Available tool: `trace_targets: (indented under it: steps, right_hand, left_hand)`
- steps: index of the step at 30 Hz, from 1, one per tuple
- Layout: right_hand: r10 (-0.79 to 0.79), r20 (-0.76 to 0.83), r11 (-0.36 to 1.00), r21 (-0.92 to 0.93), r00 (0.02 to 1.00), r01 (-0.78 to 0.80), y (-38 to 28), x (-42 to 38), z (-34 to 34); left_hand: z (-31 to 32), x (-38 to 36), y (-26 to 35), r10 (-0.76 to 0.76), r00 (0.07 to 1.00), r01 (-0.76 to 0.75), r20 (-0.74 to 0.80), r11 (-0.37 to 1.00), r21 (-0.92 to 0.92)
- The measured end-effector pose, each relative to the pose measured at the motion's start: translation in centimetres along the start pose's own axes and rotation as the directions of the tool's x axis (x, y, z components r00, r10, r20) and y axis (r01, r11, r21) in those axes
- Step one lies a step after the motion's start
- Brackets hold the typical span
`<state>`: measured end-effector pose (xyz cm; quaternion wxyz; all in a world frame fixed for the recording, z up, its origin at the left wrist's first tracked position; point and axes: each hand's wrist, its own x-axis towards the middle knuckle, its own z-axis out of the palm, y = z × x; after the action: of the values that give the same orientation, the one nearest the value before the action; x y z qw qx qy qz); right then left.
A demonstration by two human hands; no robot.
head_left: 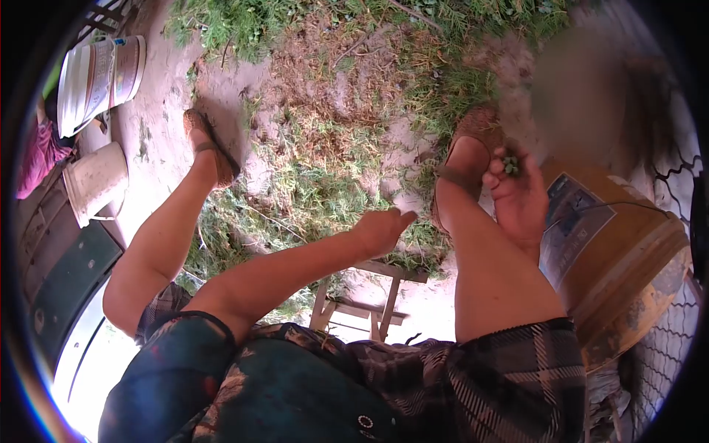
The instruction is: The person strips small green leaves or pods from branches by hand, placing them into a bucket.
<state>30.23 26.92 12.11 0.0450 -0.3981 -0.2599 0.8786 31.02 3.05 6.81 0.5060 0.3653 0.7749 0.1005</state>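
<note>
I sit on a wooden stool (373, 306) with my legs apart over a dirt ground strewn with cut green sprigs (317, 184). My left hand (380, 230) hangs between my knees, its fingers bunched together and pointing right, with nothing visible in it. My right hand (518, 196) is raised beside my right shin, palm up, cupped around a few small green bits (510, 165). Just right of that hand stands an orange-brown bucket (628, 258) with a paper label. Both feet wear woven sandals (210, 144).
Two white buckets stand at the upper left, one (100, 74) on its side and one (96, 183) upright. A person in a pink top (40, 151) shows at the left edge. Wire mesh (676, 177) runs along the right. A dark green panel (70, 277) lies at the left.
</note>
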Motion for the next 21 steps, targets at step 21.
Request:
trace_targets:
  steps: [21]
  right_hand:
    - [0.23, 0.019, 0.972, -0.06, 0.973, -0.229, 0.0, 1.4, -2.0]
  left_hand:
    - [2.7, -0.5, -0.9, 0.067, 0.936, -0.104, -0.345, 0.99, -0.092]
